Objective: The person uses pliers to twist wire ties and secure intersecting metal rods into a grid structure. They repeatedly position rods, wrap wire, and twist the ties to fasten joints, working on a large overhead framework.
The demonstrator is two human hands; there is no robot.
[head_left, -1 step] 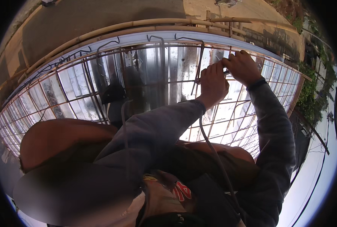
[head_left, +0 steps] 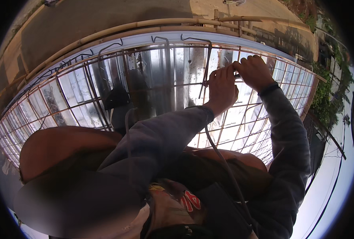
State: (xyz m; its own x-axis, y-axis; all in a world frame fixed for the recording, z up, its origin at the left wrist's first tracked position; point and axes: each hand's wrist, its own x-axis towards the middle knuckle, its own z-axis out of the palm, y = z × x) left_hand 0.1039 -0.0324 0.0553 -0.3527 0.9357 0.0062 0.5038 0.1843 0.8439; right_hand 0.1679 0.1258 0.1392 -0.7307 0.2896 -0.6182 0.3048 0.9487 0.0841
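Note:
My left hand (head_left: pixel 223 87) is closed at a bar crossing of the rusty steel mesh (head_left: pixel 185 85), its fingers wrapped over a dark metal tool (head_left: pixel 236 76). A short shiny end pokes out on its left side, beside a hooked steel bar (head_left: pixel 209 59). Just up and to the right, my right hand (head_left: pixel 254 72) is closed too, its fingers curled round the tool's other end. Between the two hands only a short length of the tool shows, so its exact kind stays hidden.
Corrugated metal sheets (head_left: pixel 179 67) lie behind the mesh, glaring bright at right. More hooked bars (head_left: pixel 161 39) line the white edge strip (head_left: pixel 141 40). Bamboo poles (head_left: pixel 145 24) run beyond it. A dark cable or rod (head_left: pixel 224 159) crosses close in front of my body.
The whole view has shifted slightly, so mesh and bars sit a little further left and up. Both hands keep their grip at the same spot.

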